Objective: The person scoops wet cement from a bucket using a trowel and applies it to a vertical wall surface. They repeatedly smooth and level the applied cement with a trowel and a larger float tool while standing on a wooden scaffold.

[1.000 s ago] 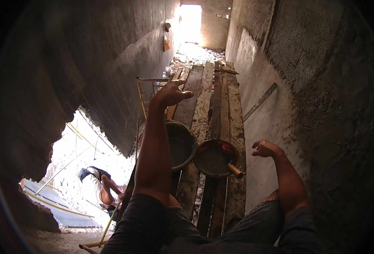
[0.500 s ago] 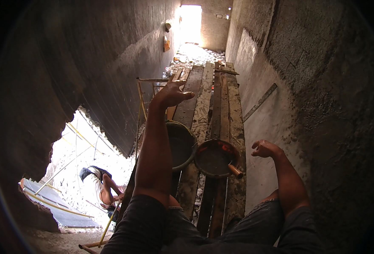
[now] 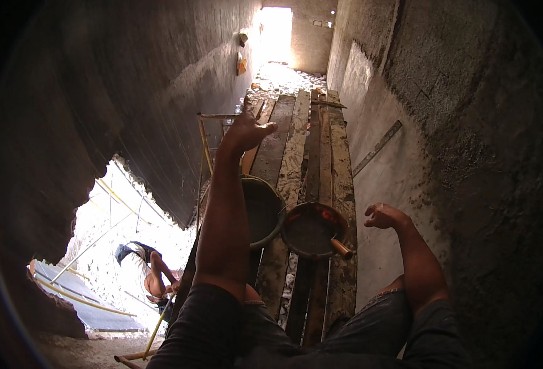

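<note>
- Two tall, rough grey walls enclose a narrow space; the left wall (image 3: 154, 67) has a large, jagged, brightly lit hole (image 3: 127, 215), the right wall (image 3: 487, 203) is patchy.
- A walkway of worn wooden planks (image 3: 343, 160) runs lengthwise away from the wearer, toward a glaring doorway (image 3: 276, 34).
- Through the hole, another person (image 3: 143, 267) bends over.
- A straight bar (image 3: 377, 149) slants along the right wall.
- A round bucket (image 3: 280, 198) sits on the planks; the left forearm crosses above, hiding its left side.
- Just right of it, close enough that touching is unclear, sits a shallow, dark basin (image 3: 294, 249). A wooden handle (image 3: 341, 248) juts over its near-right rim, its long axis diagonal, the free end pointing right and toward the wearer.
- The left hand (image 3: 245, 131), beyond the bucket, is open, thumb out to the right, apparently empty.
- The right hand (image 3: 385, 216), right of the basin, hangs loosely half-curled, no object visible in it.
</note>
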Demonstrator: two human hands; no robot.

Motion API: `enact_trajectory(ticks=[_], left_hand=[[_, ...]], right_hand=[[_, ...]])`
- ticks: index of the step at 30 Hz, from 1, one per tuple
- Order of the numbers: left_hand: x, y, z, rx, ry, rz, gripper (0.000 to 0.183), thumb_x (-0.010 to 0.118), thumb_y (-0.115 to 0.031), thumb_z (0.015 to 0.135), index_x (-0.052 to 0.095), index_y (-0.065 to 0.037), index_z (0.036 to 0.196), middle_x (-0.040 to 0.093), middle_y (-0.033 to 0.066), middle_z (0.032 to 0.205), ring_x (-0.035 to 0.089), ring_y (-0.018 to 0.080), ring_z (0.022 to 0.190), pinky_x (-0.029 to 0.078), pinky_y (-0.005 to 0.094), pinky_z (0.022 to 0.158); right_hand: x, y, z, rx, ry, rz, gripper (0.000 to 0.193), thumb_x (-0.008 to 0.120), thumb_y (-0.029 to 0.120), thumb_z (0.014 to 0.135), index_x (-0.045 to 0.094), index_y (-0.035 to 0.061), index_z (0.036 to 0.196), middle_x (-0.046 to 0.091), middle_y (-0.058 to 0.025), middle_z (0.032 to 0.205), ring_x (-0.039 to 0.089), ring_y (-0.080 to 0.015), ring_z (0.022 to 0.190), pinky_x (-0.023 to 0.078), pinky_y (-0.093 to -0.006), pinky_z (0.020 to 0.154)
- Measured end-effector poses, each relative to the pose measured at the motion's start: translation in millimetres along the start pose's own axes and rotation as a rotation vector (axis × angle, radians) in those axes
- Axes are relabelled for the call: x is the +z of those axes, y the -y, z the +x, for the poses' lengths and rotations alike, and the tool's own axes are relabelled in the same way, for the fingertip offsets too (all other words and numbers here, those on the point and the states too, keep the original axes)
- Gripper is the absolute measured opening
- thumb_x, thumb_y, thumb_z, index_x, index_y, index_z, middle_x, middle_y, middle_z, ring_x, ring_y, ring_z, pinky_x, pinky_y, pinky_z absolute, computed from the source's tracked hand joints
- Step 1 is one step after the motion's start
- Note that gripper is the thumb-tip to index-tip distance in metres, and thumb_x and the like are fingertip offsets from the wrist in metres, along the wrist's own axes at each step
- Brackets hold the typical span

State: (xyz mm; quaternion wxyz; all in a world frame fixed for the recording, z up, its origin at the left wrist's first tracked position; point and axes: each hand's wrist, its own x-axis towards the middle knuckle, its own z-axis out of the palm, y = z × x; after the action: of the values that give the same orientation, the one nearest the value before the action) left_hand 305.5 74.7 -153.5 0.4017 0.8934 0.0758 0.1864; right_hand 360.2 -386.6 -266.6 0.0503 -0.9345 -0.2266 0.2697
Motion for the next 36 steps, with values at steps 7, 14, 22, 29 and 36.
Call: enact_trajectory(ticks=[7,14,22,29,36], left_hand=[[-8,2,6,0.003,-0.093,-0.177,0.119,0.082,-0.032,0.086,-0.005,0.008,0.157,0.071,0.0277,0.107,0.072,0.0261,0.099,0.057,0.035,0.086],[-7,1,1,0.024,-0.069,-0.082,0.117,0.082,-0.033,0.085,0.0,0.011,0.157,0.072,0.0273,0.104,0.073,0.0257,0.095,0.057,0.0347,0.082],[-9,5,3,0.008,-0.063,-0.072,0.117,0.082,-0.035,0.084,0.002,0.013,0.156,0.072,0.0262,0.103,0.073,0.026,0.093,0.057,0.0349,0.083],[-12,-4,-2,0.036,-0.031,-0.127,0.117,0.082,-0.032,0.084,0.002,0.014,0.155,0.073,0.0263,0.104,0.073,0.0258,0.093,0.056,0.0349,0.084],[-13,0,3,0.039,-0.044,-0.115,0.116,0.082,-0.031,0.085,0.002,0.013,0.156,0.072,0.0291,0.106,0.074,0.0269,0.092,0.058,0.0353,0.08]], right_hand=[[2,-1,4,0.032,0.015,0.041,0.054,0.077,0.034,0.088,0.065,0.0027,0.129,0.068,-0.0189,0.127,0.065,-0.0321,0.118,0.052,-0.0392,0.1],[3,-2,6,0.048,0.039,0.076,0.053,0.078,0.034,0.087,0.066,0.0029,0.129,0.067,-0.0191,0.128,0.065,-0.0315,0.119,0.052,-0.0392,0.1],[8,-3,11,-0.002,0.02,0.035,0.053,0.077,0.034,0.087,0.066,0.0025,0.128,0.068,-0.0185,0.127,0.065,-0.0322,0.118,0.052,-0.0398,0.1],[9,-2,11,0.01,0.023,0.018,0.053,0.076,0.034,0.087,0.066,0.002,0.128,0.068,-0.0192,0.127,0.065,-0.0331,0.118,0.052,-0.0401,0.099],[8,-5,16,-0.028,0.022,-0.015,0.055,0.076,0.036,0.087,0.066,0.002,0.129,0.067,-0.0186,0.128,0.064,-0.0329,0.119,0.052,-0.04,0.1]])
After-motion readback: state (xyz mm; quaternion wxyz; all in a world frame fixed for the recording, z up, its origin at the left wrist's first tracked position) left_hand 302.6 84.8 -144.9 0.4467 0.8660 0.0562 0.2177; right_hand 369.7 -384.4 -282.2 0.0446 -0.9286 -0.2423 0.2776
